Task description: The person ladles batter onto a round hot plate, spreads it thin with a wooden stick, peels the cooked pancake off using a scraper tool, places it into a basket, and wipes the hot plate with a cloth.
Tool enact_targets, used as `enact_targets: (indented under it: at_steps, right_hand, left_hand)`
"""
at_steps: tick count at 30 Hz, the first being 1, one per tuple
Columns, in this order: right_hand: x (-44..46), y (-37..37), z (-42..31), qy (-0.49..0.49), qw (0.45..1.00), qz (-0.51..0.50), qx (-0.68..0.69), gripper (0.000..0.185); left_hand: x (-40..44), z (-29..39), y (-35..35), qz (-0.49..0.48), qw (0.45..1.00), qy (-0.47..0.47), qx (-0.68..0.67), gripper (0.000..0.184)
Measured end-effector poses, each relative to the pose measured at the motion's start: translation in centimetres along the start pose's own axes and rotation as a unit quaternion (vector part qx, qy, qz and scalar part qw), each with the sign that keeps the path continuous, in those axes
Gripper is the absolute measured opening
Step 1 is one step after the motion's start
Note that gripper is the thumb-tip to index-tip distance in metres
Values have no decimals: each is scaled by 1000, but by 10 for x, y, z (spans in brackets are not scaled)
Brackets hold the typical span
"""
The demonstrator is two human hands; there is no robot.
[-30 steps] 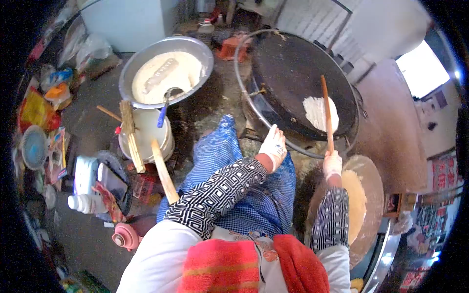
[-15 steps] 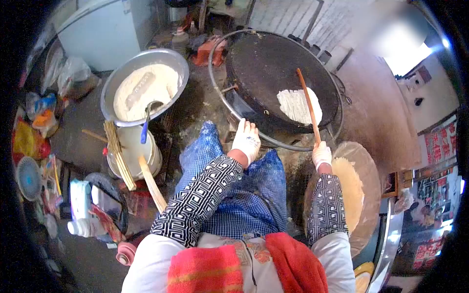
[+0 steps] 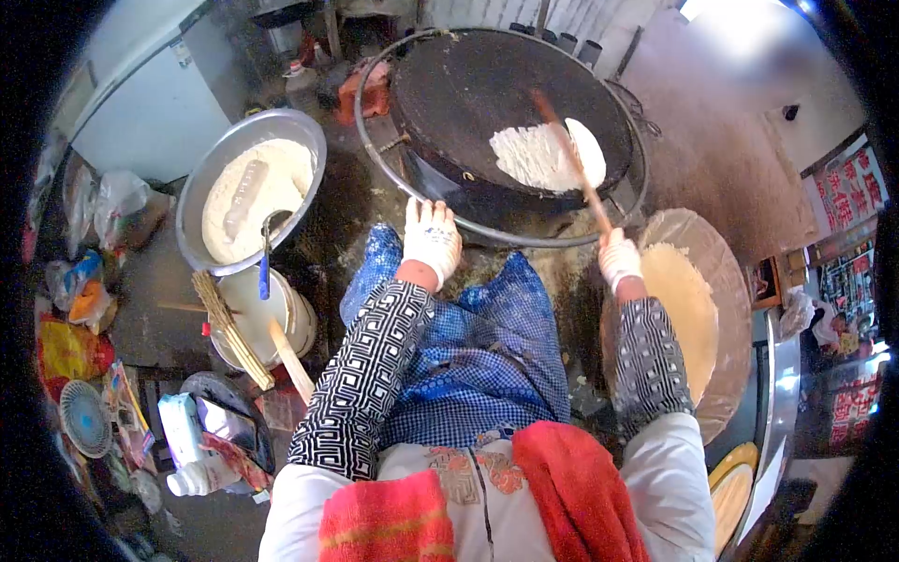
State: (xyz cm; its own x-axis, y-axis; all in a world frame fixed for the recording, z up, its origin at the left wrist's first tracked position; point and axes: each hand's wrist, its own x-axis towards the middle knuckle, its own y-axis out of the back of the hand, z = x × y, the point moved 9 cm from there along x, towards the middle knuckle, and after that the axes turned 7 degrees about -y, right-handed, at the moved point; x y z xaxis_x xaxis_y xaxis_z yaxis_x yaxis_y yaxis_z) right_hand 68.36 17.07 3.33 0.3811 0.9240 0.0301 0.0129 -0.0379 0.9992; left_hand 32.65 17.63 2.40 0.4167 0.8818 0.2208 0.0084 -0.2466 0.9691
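Observation:
My right hand (image 3: 620, 258), in a pale glove, is closed round the lower end of a wooden stick (image 3: 582, 178). The stick's far part lies across white batter (image 3: 534, 157) spread near the front right of a round black griddle (image 3: 487, 89). My left hand (image 3: 432, 241), also gloved, rests over my left knee at the metal ring (image 3: 379, 155) round the griddle, its fingers extended and nothing visible in it. Beside my right forearm stands a wide round container (image 3: 735, 347) with a tan flat sheet (image 3: 682, 314) in it.
At the left, a metal basin (image 3: 316, 140) of batter holds a blue-handled ladle (image 3: 264, 272). Below it stands a white bucket (image 3: 302, 318) with a straw brush (image 3: 229, 328) and a wooden handle. Bags and bottles lie further left. A red brick (image 3: 363, 94) is behind.
The view has shifted, moving the griddle leftward and up in the picture. The batter reaches further left on the griddle, and the stick has tilted more. Both hands keep their general places.

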Motion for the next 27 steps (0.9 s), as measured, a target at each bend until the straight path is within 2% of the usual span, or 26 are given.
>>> enact_targets:
  at_steps: [2,6,7,8,10,11,14,16,17,18,21,22,24,26,27]
  right_hand:
    - [20,-3,23,-36,998,39,16,33]
    - [4,-2,2,70,993,90,28,31]
    - [-11,-1,-8,85,995,39,38,33]
    - [-16,-23,-3,146,986,77,2,35]
    - [-19,4,9,-3,999,-12,46,30]
    - [-7,4,25,-34,998,-7,51,32]
    - [-1,8,22,23,997,58,53,35]
    - [-40,35,-9,70,993,75,53,30]
    - [-44,25,-20,114,990,62,46,29]
    - [-36,9,-17,115,992,44,37,28]
    - [9,-1,10,5,999,23,45,26]
    - [22,-7,10,20,997,56,53,24]
    - [38,-24,-2,81,994,49,53,22]
    - [13,-10,-26,120,992,42,5,22]
    - [12,-19,-18,165,982,90,-4,25]
  left_hand:
    - [1,-7,1,-98,995,19,-24,47]
    - [0,-15,7,-96,995,29,-22,47]
    - [0,-18,6,-100,994,38,-13,47]
    - [1,-24,-4,-6,999,37,8,48]
    - [1,-40,-9,-4,999,51,-2,48]
    - [2,-43,-9,-10,999,51,4,48]
    - [6,-64,-13,-19,997,70,32,47]
    - [9,-74,-8,-36,991,125,43,42]
    - [11,-59,8,-32,992,123,22,42]
    - [12,-39,24,-13,994,105,-11,42]
    - [3,36,43,39,995,5,-91,41]
    - [-3,51,32,44,995,-5,-89,41]
    - [-9,65,10,82,994,10,-66,44]
    - [-9,59,5,58,997,6,-41,44]
    - [-10,54,9,30,999,6,-29,44]
